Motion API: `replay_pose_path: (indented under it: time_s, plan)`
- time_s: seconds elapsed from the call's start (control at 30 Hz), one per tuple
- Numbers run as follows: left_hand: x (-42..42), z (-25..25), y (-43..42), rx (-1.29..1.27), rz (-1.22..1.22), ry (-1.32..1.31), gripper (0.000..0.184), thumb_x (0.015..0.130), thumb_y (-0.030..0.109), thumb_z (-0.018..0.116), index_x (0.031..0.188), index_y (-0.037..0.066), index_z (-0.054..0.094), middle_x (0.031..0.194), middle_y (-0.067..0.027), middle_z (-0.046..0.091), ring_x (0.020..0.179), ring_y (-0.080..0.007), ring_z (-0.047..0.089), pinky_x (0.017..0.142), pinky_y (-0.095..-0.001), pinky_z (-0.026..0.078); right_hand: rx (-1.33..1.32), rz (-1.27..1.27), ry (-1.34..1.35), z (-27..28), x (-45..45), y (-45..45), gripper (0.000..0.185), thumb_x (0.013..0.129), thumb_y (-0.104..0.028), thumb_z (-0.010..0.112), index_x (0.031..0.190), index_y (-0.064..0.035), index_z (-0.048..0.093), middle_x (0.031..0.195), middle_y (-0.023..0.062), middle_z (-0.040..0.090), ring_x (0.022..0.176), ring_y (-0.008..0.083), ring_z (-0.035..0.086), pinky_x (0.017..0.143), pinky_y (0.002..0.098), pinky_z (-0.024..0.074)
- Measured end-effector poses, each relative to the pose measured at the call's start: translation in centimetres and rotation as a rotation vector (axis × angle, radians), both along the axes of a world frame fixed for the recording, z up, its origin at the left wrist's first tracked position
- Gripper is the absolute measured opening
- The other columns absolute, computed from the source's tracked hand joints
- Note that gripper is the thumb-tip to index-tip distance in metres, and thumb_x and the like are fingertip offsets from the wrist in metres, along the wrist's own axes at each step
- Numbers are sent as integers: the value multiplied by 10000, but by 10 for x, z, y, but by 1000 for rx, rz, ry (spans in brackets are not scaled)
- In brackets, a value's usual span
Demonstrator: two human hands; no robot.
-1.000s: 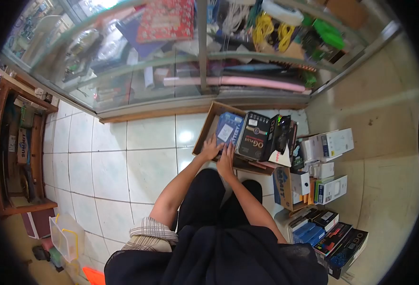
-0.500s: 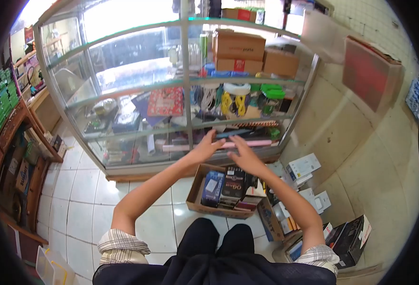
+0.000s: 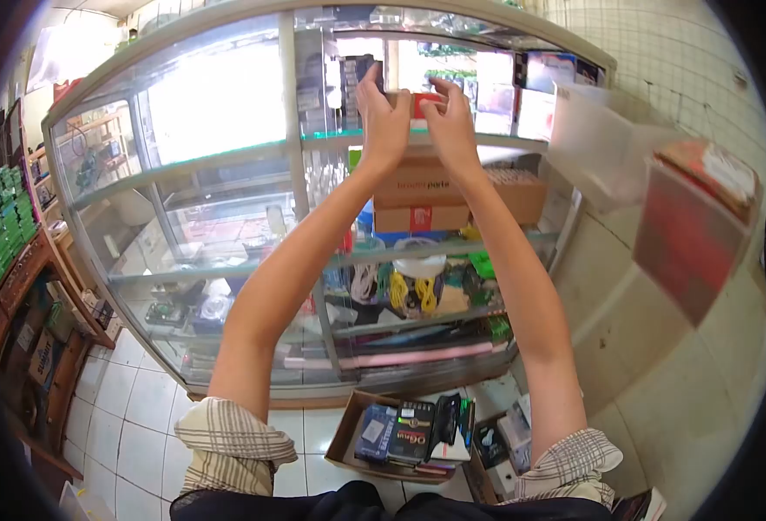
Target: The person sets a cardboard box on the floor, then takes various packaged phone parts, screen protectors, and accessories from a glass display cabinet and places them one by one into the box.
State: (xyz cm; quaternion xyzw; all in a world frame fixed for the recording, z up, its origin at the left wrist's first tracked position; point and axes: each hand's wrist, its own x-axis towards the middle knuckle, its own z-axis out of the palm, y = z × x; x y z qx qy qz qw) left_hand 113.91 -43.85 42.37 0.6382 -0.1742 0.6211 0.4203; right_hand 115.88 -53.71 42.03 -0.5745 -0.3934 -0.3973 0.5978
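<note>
Both of my hands are raised to the upper shelf of the glass cabinet, on either side of a small cardboard box with a red label (image 3: 426,105). My left hand (image 3: 384,122) is at the box's left side, fingers stretched upward and thumb apart. On the other side, my right hand (image 3: 452,126) has its fingers spread and slightly bent, its thumb in front of the red label. The hands hide much of the box, and I cannot tell how firmly they touch it. Below them, a larger brown carton (image 3: 419,184) sits on the middle shelf.
Yellow cables (image 3: 413,293) and a long pink bar (image 3: 417,355) lie on lower cabinet shelves. An open carton of boxed goods (image 3: 341,447) stands on the tiled floor. Translucent bins (image 3: 604,143) are at the right wall; green packs (image 3: 5,226) are stacked at far left.
My two hands have risen from in front of the lower shelves to the small box on the upper shelf. The view has tilted upward.
</note>
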Motion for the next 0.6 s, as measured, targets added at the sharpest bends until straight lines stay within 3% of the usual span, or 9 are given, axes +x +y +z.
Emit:
replay_pose_path:
  time_s: [0.1, 0.17, 0.23, 0.3, 0.37, 0.43, 0.6]
  plan:
    - [49, 37, 15, -219, 102, 113, 561, 751, 86, 528, 1237, -77, 301, 1196, -242, 376, 1115, -362, 366, 961, -413, 293, -39, -38, 61, 38, 42, 25, 385, 767, -84, 545, 1134, -10, 457, 1090, 189, 434, 885, 259, 547, 805, 336, 446]
    - [79, 57, 29, -362, 139, 155, 552, 739, 79, 533, 1222, -80, 318, 1175, -241, 391, 1101, -358, 380, 944, -417, 308, -115, -97, 84, 58, 68, 41, 372, 806, -101, 523, 1165, -24, 463, 1164, 167, 456, 971, 263, 543, 820, 324, 434]
    - [105, 69, 39, -565, 230, 213, 511, 727, 88, 534, 1175, -88, 363, 1126, -231, 421, 1070, -346, 419, 902, -417, 344, -138, -195, -45, 68, 98, 59, 381, 793, -95, 531, 1167, -60, 467, 1141, 192, 465, 920, 271, 548, 798, 343, 433]
    - [134, 71, 56, -466, 449, 226, 485, 754, 134, 521, 1159, -78, 358, 1153, -219, 406, 1080, -345, 423, 915, -424, 341, -168, -157, 37, 74, 121, 73, 395, 782, -92, 542, 1169, -68, 465, 1111, 211, 475, 915, 292, 536, 798, 339, 429]
    - [143, 76, 62, -518, 454, 343, 494, 766, 152, 512, 1169, -75, 342, 1162, -214, 405, 1089, -345, 424, 920, -444, 335, -218, -173, -148, 74, 152, 83, 431, 759, -67, 558, 1179, -62, 459, 1105, 221, 480, 973, 330, 503, 824, 358, 418]
    - [144, 80, 64, -565, 450, 457, 502, 777, 170, 503, 1180, -73, 326, 1172, -208, 404, 1097, -344, 425, 926, -464, 328, -287, -79, -155, 76, 172, 91, 437, 726, -39, 538, 1155, -23, 457, 1111, 234, 468, 1073, 360, 425, 944, 393, 343]
    - [157, 84, 66, -693, 395, 480, 499, 804, 190, 474, 1236, -11, 325, 1214, -161, 433, 1139, -287, 423, 936, -507, 301, -449, -123, -92, 81, 199, 104, 464, 817, -97, 548, 1256, -56, 404, 1233, 192, 435, 1183, 311, 383, 985, 346, 313]
